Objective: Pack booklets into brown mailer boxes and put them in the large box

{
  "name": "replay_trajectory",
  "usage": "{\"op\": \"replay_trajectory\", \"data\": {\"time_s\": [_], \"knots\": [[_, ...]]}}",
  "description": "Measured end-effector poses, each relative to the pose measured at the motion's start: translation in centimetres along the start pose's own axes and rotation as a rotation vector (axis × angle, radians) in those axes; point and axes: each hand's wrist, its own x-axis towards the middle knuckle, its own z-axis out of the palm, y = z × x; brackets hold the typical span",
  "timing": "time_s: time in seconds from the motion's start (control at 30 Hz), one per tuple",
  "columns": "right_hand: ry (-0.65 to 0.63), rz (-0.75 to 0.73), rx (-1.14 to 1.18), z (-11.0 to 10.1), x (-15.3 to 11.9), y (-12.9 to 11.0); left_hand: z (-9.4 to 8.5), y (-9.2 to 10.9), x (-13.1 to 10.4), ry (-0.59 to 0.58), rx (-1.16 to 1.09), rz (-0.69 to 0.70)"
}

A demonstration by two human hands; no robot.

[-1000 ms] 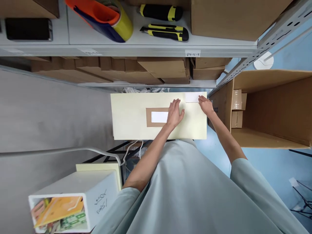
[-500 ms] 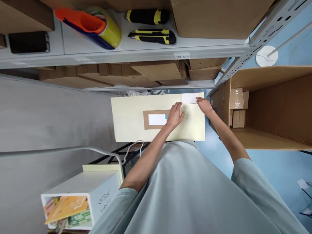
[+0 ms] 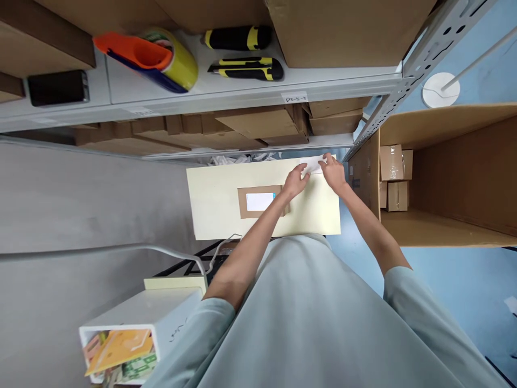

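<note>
A white slip of paper (image 3: 312, 164) is at the far right of the cream tabletop (image 3: 214, 194), slightly tilted. My left hand (image 3: 296, 182) has its fingers and thumb curled at the slip's left edge. At the right edge, my right hand (image 3: 333, 173) pinches the paper. Just left of my left hand lies a flat brown cardboard box (image 3: 243, 203) with a white label (image 3: 259, 201) on top, partly covered by my left wrist.
Above the tabletop runs a grey shelf (image 3: 177, 105) with two utility knives (image 3: 246, 69), a tape roll (image 3: 183, 67) and a phone (image 3: 58, 88). A large open carton (image 3: 456, 172) stands right, a white bin (image 3: 173, 318) lower left. A grey wall (image 3: 81, 205) borders the left.
My left hand has moved right onto the slip's edge. The slip has turned slightly from lying straight, and my right hand has shifted left and curled more around its corner.
</note>
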Motion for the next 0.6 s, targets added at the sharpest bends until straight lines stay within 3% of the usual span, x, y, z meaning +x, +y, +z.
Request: {"op": "replay_trajectory", "data": {"time_s": [0.1,0.2,0.3,0.4,0.5,0.6], "knots": [[0.066,0.046,0.299,1.3,-0.3,-2.0,0.1,0.2,1.6,0.014,-0.138,-0.076],[0.100,0.008,0.515,2.8,-0.7,-4.2,-0.3,0.0,2.0,0.014,-0.127,0.014],[0.088,0.024,0.574,3.8,-0.7,-5.8,-0.9,-0.6,1.8,-0.001,-0.084,0.081],[0.055,0.008,0.573,4.4,-0.2,-6.3,-1.4,-1.6,1.8,0.048,-0.082,0.008],[0.032,0.064,0.417,4.5,0.8,-6.1,-2.1,-2.5,1.8,0.122,-0.077,-0.141],[-0.142,0.170,0.157,4.4,1.9,-5.8,-3.0,-3.2,0.8,0.153,0.013,-0.170]]}}
